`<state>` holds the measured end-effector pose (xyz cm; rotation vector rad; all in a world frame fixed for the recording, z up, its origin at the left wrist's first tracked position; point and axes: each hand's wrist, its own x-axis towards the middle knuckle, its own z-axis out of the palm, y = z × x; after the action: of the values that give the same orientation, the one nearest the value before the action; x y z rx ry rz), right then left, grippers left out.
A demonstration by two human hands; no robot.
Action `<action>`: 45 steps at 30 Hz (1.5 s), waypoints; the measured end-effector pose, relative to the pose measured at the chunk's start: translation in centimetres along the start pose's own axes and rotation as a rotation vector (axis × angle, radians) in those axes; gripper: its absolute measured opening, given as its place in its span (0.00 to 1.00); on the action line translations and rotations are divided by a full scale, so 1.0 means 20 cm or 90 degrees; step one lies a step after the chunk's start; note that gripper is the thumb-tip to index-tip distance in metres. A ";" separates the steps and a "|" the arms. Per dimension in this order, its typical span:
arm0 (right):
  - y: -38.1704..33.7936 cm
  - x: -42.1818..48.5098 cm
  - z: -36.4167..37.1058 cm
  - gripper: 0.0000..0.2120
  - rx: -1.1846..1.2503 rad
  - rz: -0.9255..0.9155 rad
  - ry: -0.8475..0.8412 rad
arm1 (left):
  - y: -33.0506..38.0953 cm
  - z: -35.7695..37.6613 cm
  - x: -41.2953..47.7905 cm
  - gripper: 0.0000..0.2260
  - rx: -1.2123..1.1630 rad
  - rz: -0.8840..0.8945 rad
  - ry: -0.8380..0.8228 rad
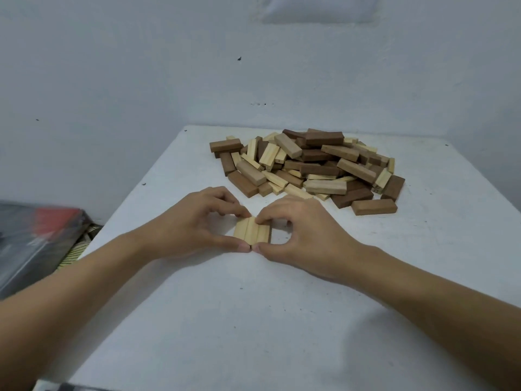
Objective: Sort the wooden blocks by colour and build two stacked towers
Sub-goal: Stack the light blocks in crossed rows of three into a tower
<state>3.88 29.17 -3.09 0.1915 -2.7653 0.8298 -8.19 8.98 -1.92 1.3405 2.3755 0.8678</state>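
Three pale wooden blocks are laid flat side by side, touching, on the white table, near its middle. The row is pinched at its far and near ends by the left hand and right hand, fingers curled and thumb tips meeting. A mixed pile of pale and brown blocks is heaped behind, towards the right. A blurred dark object is seen left of the table.

The block pile bars the table's far right.
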 end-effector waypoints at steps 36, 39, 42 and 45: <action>0.26 -0.22 -0.19 0.08 -0.254 -0.059 0.101 | 0.05 0.08 0.46 0.03 0.393 0.269 0.162; 0.27 -0.25 -0.20 0.07 -0.183 -0.029 0.139 | 0.07 0.09 0.44 0.03 0.349 0.283 0.173; 0.27 -0.27 -0.23 0.09 -0.112 -0.006 0.122 | 0.15 0.08 0.40 0.09 0.205 0.289 0.182; 0.29 -0.30 -0.26 0.09 -0.070 0.002 0.090 | 0.24 0.13 0.32 0.07 0.121 0.335 0.150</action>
<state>9.58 37.20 -3.57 0.1037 -2.6704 0.6620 -6.92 17.27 -0.65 2.1051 2.3530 0.9944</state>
